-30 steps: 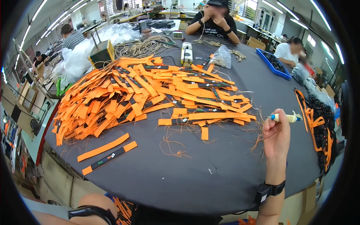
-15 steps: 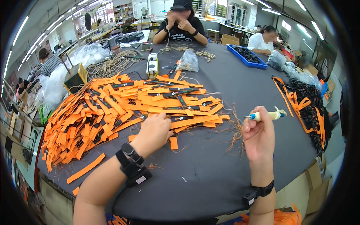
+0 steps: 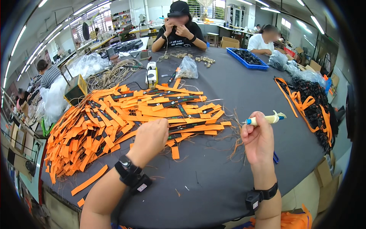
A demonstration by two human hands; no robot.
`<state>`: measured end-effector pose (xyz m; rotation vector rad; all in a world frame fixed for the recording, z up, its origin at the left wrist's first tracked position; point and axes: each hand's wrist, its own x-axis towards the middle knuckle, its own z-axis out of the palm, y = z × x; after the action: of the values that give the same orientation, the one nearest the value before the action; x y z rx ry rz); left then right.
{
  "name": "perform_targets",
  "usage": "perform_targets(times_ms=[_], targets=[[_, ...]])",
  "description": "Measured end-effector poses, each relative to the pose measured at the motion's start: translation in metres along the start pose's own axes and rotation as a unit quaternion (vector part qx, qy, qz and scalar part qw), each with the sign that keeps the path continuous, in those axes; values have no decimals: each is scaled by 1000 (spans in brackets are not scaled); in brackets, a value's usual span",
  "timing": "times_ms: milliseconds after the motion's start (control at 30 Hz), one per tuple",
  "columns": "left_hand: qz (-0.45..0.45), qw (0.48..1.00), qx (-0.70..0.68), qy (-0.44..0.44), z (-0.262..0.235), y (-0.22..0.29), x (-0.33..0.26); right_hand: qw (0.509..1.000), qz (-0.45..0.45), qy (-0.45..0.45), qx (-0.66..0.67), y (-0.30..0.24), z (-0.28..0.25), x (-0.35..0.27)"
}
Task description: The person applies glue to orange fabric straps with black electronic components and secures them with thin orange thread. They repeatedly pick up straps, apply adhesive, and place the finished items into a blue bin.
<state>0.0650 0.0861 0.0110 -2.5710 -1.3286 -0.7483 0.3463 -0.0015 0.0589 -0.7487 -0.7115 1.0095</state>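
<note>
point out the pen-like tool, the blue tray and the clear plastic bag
pen-like tool point(image 3: 265, 119), head view, middle of its pale handle
blue tray point(image 3: 239, 60), head view, near rim
clear plastic bag point(image 3: 187, 69), head view, bulging middle

Bare table between the hands — orange straps crowd the left.

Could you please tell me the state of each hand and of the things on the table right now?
left hand: resting on the orange straps
right hand: gripping the pen-like tool
pen-like tool: held level above the table
orange straps: piled loosely
blue tray: filled with dark parts
</note>
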Motion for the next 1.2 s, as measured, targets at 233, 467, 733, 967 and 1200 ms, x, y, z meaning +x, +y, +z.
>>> perform_targets(times_ms=[233,467,733,967,1200], targets=[[32,973,168,158,-123,40,-49,1000,0,14,2,-3,-3,-3],[129,978,133,-96,-166,112,-102,1000,13,-27,2,3,13,-8],[236,906,-326,-131,-63,120,-101,999,8,-25,-22,10,7,-10],[171,966,-72,-178,-37,33,-76,999,-5,-31,-24,4,9,-13],[49,968,-164,-183,-40,35,-101,994,40,-98,-21,18,17,-28]])
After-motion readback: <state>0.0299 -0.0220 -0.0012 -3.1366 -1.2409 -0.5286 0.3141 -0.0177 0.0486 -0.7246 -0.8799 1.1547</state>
